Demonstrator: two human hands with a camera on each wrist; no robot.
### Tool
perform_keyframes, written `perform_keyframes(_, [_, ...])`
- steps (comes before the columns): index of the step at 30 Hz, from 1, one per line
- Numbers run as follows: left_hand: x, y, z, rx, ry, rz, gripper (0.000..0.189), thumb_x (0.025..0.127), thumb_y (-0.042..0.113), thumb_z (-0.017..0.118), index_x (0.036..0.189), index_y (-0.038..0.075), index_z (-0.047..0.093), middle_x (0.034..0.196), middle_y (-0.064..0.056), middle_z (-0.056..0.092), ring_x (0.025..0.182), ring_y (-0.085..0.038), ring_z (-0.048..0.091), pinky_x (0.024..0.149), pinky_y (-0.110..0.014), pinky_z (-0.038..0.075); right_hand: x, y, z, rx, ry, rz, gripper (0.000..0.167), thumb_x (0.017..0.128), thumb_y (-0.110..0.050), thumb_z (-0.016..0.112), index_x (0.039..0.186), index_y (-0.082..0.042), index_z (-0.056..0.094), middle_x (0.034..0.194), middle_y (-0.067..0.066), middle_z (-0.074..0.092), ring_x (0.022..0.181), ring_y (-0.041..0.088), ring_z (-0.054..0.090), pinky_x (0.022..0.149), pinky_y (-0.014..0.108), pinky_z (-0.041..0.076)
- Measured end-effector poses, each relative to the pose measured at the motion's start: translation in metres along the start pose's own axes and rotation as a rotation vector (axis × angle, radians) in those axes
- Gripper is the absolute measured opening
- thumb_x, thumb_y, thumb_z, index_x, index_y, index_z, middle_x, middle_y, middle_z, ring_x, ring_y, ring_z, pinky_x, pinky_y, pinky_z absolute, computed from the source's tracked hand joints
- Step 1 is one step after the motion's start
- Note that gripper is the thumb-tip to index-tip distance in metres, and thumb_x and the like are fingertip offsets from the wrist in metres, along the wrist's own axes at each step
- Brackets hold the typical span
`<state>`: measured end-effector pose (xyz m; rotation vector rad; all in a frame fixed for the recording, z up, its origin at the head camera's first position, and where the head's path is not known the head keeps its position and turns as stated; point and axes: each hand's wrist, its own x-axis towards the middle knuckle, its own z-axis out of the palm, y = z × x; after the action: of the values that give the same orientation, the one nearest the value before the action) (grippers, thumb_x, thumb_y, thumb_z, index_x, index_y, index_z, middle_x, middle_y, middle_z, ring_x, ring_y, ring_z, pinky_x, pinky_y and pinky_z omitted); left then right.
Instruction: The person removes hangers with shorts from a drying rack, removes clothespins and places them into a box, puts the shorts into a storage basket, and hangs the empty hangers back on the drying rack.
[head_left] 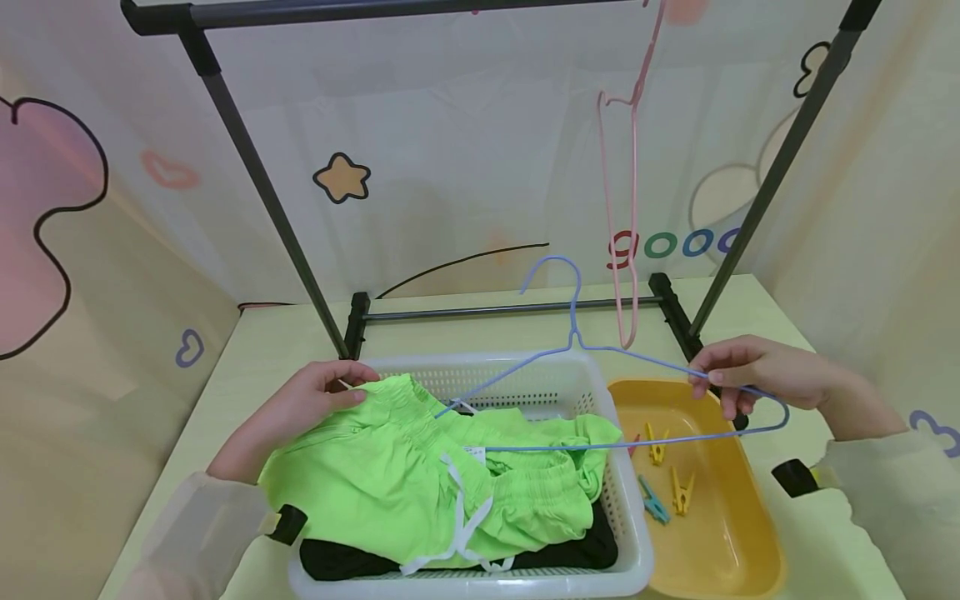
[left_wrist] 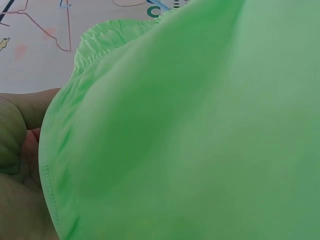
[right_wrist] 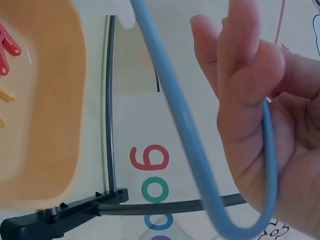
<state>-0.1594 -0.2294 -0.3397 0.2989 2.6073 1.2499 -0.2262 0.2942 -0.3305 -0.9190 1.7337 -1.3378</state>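
Bright green shorts with a white drawstring lie spread over the basket. My left hand pinches their waistband at the upper left; in the left wrist view the green cloth covers part of that hand. A blue clothes hanger is held at its right shoulder between the thumb and fingers of my right hand. The hanger's left end passes into the waist opening of the shorts and is hidden there. Its hook points up and left. The right wrist view shows the hanger's rounded corner below my palm.
A white basket holds black cloth under the shorts. Beside it, a yellow basin contains several clothespins. A dark metal rack stands behind, with a pink hanger hanging from it.
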Motion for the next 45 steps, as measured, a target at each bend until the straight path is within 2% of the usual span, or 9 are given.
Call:
perform_keyframes(10, [-0.001,0.000,0.000,0.005,0.006,0.008,0.025,0.086,0.012,0.054,0.111,0.007,0.057,0.106,-0.010,0.057,0.086,-0.015,0.053,0.073,-0.024,0.044,-0.019,0.008,-0.011,0.056,-0.003,-0.013,0.025,0.093,0.006,0.026,0.105,0.010,0.048,0.096,0.003,0.061,0.067,0.014,0.062,0.054,0.020,0.047])
perform_keyframes(17, [0.000,-0.002,0.001,-0.016,-0.005,0.023,0.023,0.087,0.011,0.053,0.109,0.005,0.057,0.100,-0.010,0.057,0.083,-0.016,0.053,0.070,-0.022,0.044,-0.029,0.011,-0.017,0.069,0.018,0.018,0.031,0.094,0.005,0.026,0.107,0.000,0.053,0.097,-0.001,0.061,0.068,0.010,0.062,0.055,0.019,0.047])
perform_keyframes(22, [0.002,-0.003,0.003,-0.028,-0.009,0.017,0.022,0.087,0.011,0.053,0.108,0.005,0.057,0.096,-0.009,0.056,0.082,-0.017,0.052,0.068,-0.021,0.044,-0.039,0.011,-0.023,0.066,0.032,0.010,0.033,0.093,0.006,0.024,0.108,-0.002,0.053,0.097,0.000,0.061,0.069,0.012,0.062,0.055,0.019,0.047])
perform_keyframes(34, [0.002,-0.003,0.002,-0.015,-0.009,0.020,0.023,0.087,0.012,0.053,0.109,0.004,0.057,0.095,-0.009,0.056,0.082,-0.017,0.052,0.069,-0.022,0.044,-0.063,0.014,-0.031,0.109,0.109,-0.035,0.041,0.093,0.009,0.020,0.112,-0.006,0.054,0.098,0.001,0.062,0.070,0.014,0.063,0.056,0.018,0.048])
perform_keyframes(38, [0.003,-0.003,0.003,-0.011,-0.005,0.013,0.023,0.087,0.012,0.054,0.108,0.005,0.058,0.094,-0.008,0.056,0.082,-0.016,0.053,0.069,-0.022,0.044,-0.068,0.012,-0.032,0.153,0.123,-0.066,0.044,0.093,0.010,0.018,0.113,-0.005,0.053,0.100,0.002,0.062,0.071,0.014,0.063,0.057,0.018,0.048])
perform_keyframes(45, [0.003,-0.003,0.002,-0.013,-0.007,0.020,0.023,0.087,0.011,0.053,0.108,0.004,0.057,0.095,-0.010,0.057,0.082,-0.017,0.052,0.069,-0.022,0.044,-0.074,0.008,-0.032,0.192,0.198,-0.061,0.043,0.094,0.008,0.020,0.111,-0.008,0.056,0.099,0.001,0.063,0.071,0.014,0.063,0.059,0.019,0.049])
